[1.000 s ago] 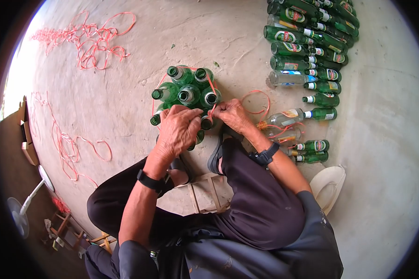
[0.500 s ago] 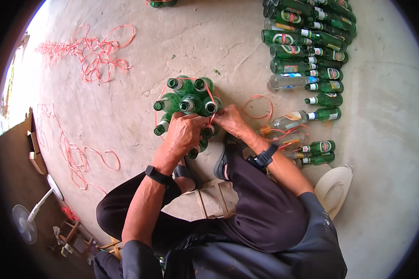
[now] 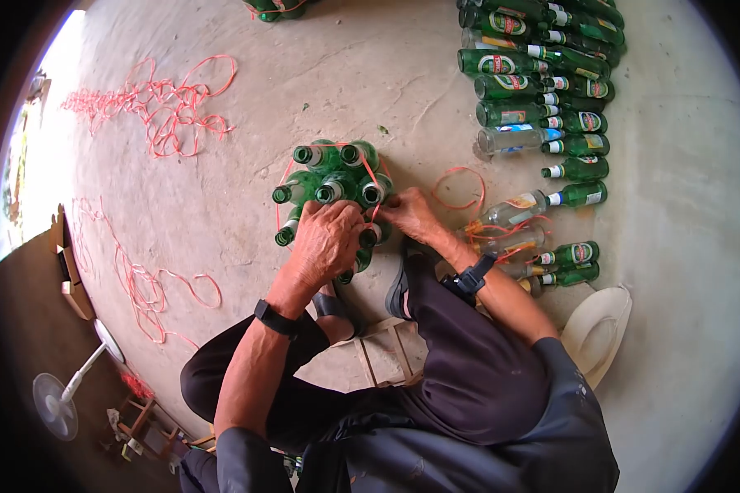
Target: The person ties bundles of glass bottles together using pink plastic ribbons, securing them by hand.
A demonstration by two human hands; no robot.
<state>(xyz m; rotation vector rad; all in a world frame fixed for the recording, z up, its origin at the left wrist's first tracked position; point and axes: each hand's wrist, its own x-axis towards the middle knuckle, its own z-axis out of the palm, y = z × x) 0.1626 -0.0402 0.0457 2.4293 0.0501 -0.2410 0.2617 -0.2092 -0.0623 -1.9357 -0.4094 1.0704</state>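
In the head view a cluster of green glass bottles (image 3: pixel 330 187) stands upright on the floor, necks up. A pink plastic string (image 3: pixel 367 164) loops around the group and crosses over some necks. My left hand (image 3: pixel 329 238) is closed over the near side of the cluster, covering part of several bottles; its fingertips are partly hidden by the hand itself and meet the string. At the cluster's right edge, my right hand (image 3: pixel 407 214) pinches the string close to my left fingertips. A loose curl of string (image 3: pixel 460 189) lies right of my right hand.
Rows of bottles (image 3: pixel 543 90) lie on their sides at the right. Tangled pink string (image 3: pixel 173 103) is at the upper left, with more string (image 3: pixel 140 287) below. A straw-coloured hat (image 3: pixel 596 333), a white fan (image 3: pixel 56 404) and another tied bundle (image 3: pixel 275 8) are around me.
The view has shifted slightly. My left hand has moved a little away from my right hand, and more string shows between them. The bottle cluster stays in place.
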